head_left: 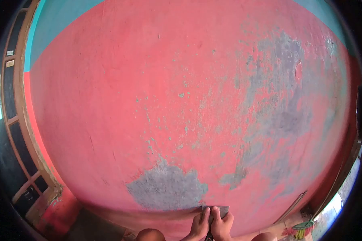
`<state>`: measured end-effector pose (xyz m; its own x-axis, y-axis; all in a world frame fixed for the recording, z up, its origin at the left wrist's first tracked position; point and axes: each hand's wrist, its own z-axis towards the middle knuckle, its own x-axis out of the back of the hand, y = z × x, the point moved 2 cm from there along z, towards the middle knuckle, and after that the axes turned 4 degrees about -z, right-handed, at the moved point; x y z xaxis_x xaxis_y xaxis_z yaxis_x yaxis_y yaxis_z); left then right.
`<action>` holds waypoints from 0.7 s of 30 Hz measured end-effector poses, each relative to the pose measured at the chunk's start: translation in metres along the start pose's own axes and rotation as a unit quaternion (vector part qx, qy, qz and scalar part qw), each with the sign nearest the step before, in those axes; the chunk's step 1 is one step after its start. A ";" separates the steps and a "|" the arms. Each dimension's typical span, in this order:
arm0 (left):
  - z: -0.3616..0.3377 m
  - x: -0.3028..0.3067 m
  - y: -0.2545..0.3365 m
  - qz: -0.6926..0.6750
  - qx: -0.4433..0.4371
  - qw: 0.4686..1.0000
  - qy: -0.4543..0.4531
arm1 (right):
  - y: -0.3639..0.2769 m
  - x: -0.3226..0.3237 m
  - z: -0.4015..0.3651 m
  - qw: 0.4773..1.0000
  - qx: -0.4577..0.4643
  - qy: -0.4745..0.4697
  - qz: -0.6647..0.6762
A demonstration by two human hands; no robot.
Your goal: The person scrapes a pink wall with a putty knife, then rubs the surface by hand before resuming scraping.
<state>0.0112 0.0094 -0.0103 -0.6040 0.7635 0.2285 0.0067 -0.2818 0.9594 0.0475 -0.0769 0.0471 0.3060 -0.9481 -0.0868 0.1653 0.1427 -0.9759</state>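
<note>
Low on the pink wall (108,100), my left hand (199,225) and my right hand (221,225) are side by side, fingers closed around a scraper (224,209). Its flat grey blade shows above my thumbs, close to the wall. A dark bit of the handle appears below, between my hands; my palms hide the rest. Just above and left of my hands, a bare grey patch (165,186) has ragged paint edges. Farther right, the wall has more grey and greenish areas where the pink coat is gone, and small green specks dot the middle.
My knees show at the bottom edge. A wood-framed window (18,120) stands at the left. At the lower right, a thin stick (290,207) leans on the wall near a broom head with green and red bristles (301,229). Blue-green paint (64,28) covers the upper corners.
</note>
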 end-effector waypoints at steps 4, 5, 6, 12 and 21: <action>0.008 -0.011 -0.028 -0.224 0.015 0.974 0.029 | -0.007 -0.001 0.000 1.000 -0.015 0.015 -0.014; 0.009 -0.012 -0.028 -0.231 0.018 0.972 0.025 | -0.011 -0.002 0.002 1.000 -0.008 0.016 -0.006; 0.008 -0.012 -0.026 -0.237 0.022 0.971 0.024 | -0.012 -0.003 0.002 1.000 -0.003 0.016 0.002; 0.008 -0.002 -0.006 -0.214 -0.023 0.975 0.060 | 0.004 0.000 0.012 0.998 0.003 0.016 -0.053; 0.005 -0.011 0.005 -0.172 -0.099 0.974 0.106 | 0.022 0.002 0.016 0.999 -0.023 -0.012 -0.044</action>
<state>0.0220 0.0023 -0.0068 -0.6943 0.7016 -0.1603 -0.3665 -0.1531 0.9177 0.0667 -0.0707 0.0286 0.3152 -0.9490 0.0048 0.1503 0.0450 -0.9876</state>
